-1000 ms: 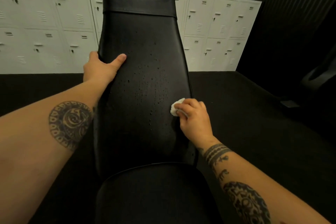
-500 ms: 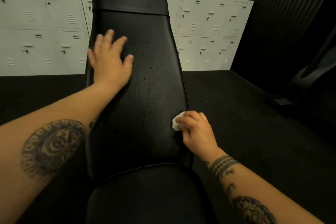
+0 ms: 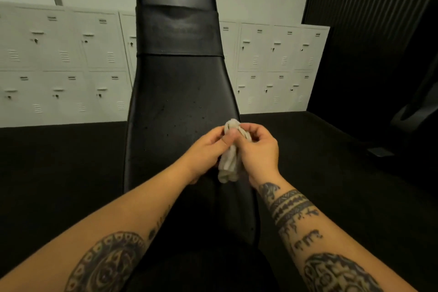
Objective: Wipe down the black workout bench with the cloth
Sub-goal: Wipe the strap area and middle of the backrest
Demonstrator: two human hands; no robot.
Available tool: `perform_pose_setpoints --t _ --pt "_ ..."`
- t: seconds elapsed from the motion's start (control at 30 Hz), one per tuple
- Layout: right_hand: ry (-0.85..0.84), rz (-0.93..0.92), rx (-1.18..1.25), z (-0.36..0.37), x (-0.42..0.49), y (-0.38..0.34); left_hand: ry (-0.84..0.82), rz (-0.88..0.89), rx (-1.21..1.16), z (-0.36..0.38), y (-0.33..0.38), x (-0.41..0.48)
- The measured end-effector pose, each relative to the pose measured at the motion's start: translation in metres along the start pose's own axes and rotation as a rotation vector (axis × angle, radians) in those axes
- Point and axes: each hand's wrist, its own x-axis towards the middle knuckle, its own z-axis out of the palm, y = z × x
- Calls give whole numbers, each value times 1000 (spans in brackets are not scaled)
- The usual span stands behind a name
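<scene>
The black workout bench (image 3: pixel 180 92) runs up the middle of the view, its backrest tilted up, with small droplets on the padding. A crumpled white cloth (image 3: pixel 229 161) hangs in front of the backrest's right side. My left hand (image 3: pixel 208 149) pinches its upper part from the left. My right hand (image 3: pixel 258 149) grips it from the right. Both hands are raised off the pad, close together. The seat pad lies dark at the bottom, partly hidden by my forearms.
White lockers (image 3: pixel 61 66) line the wall behind the bench on both sides. Black flooring (image 3: pixel 331 173) surrounds the bench. A dark slatted wall (image 3: pixel 369 7) and a dark piece of equipment (image 3: pixel 412 111) stand at the right.
My left hand left the upper left of the backrest and came to the cloth. My right hand lifted the cloth off the pad's right edge. Both hands now hold it.
</scene>
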Motion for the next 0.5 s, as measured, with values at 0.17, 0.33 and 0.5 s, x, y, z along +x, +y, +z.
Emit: perform_pose_setpoints --t 0.17,0.33,0.5 --pt "-230 15 -10 35 0 -25 265 -32 -151 -33 15 -9" --pt "-298 95 56 66 -13 -22 495 -26 -99 -55 17 -17" --pt "-367 322 298 88 -13 -15 599 -105 -120 -74 32 -25"
